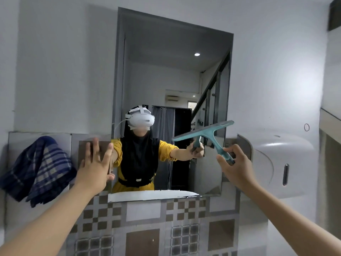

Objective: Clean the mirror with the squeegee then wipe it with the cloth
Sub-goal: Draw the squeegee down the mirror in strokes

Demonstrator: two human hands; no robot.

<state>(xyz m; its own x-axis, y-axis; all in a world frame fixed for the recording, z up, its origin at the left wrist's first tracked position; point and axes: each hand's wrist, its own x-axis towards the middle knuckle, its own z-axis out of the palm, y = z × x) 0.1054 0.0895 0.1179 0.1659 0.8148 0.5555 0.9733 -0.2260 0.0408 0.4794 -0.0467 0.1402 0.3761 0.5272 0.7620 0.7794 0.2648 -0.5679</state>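
The tall mirror (pixel 177 74) hangs on the wall straight ahead and reflects a person in a yellow top. My right hand (pixel 235 166) is shut on the handle of a teal squeegee (pixel 206 133), whose blade lies tilted against the mirror's lower right part. My left hand (pixel 96 163) is open, fingers spread, with the palm flat on the wall beside the mirror's lower left edge. A blue plaid cloth (pixel 38 170) hangs on the wall at the far left, well apart from both hands.
A white wall dispenser (pixel 276 163) juts out just right of the mirror. Patterned grey and brown tiles (pixel 147 222) cover the wall below it. A ledge and dark opening (pixel 330 122) sit at the far right.
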